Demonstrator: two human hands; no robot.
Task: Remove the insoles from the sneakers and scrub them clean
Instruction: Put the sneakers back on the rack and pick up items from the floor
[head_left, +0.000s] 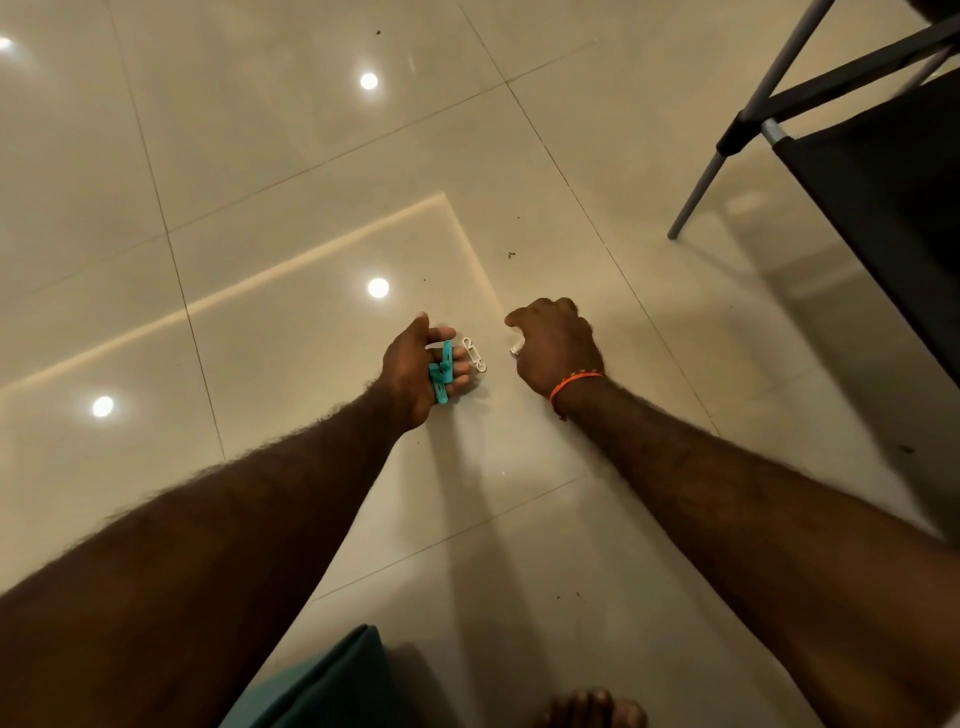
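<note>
A: Teal cloth (332, 680) sits nearest you at six o'clock, with your bare toes (595, 709) just to its right at the bottom edge.

B: And my arms?

A: Both reach forward over the glossy cream floor tiles (260, 156). Your left hand (415, 369) is curled round a small bunch of teal clips (442, 371), fingers wrapped over them. Just beside that hand, toward three o'clock, a white clip (475, 355) lies on the tile.

B: What about the right one?

A: Your right hand (558, 340) hangs knuckles up, fingers bent inward, with an orange band (575, 382) at the wrist. Something small and pale (516, 349) shows at its fingertips; it seems pinched there, though most of it is hidden.

B: Where are the sneakers and insoles?

A: Neither shows anywhere in view, so I cannot place them.

B: Farther out?

A: At two o'clock stands a black fabric rack (883, 171) on grey metal legs (701, 182). Round ceiling-light reflections (378, 287) dot the tiles from nine to twelve o'clock, and dark specks of dirt (511, 254) lie near the centre.
</note>
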